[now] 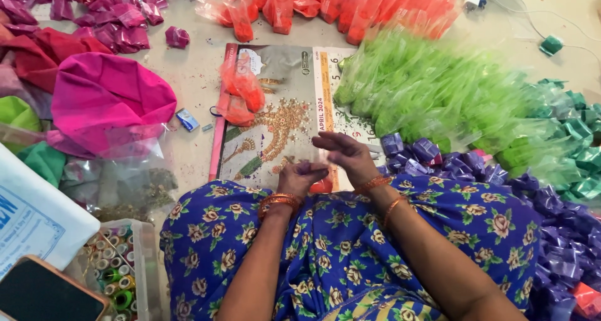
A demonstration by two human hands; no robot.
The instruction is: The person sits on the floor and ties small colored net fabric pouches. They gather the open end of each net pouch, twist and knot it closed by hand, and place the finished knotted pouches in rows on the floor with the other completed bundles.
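- Green packets (432, 89) lie heaped at the right, orange packets (350, 5) along the top, purple packets (551, 221) by the right knee, all on the floor (194, 77).
- A pink cloth (109, 98) bulges at the left, with magenta packets (113, 20) beyond it.
- A calendar sheet (282, 117) lies flat before the lap; two filled orange bags (241, 92) rest on its upper left part.
- A box of thread spools (116, 268) stands by the left knee.
- Right hand (347, 153): raised just over the sheet's lower edge, palm down, fingers (328, 139) spread and loose, gripping nothing; it is blurred.
- Left hand (302, 176): low on the sheet, wrist bent over the knee, fingers curled shut. A small orange packet (322, 186) shows just beside and partly under it; whether the fingers truly pinch it I cannot tell.
- Judgement: the packet seems to be getting closed or knotted. Keep it pinched low near the powder, hold the neck over the sheet so spills land there, and bring the free hand in close.
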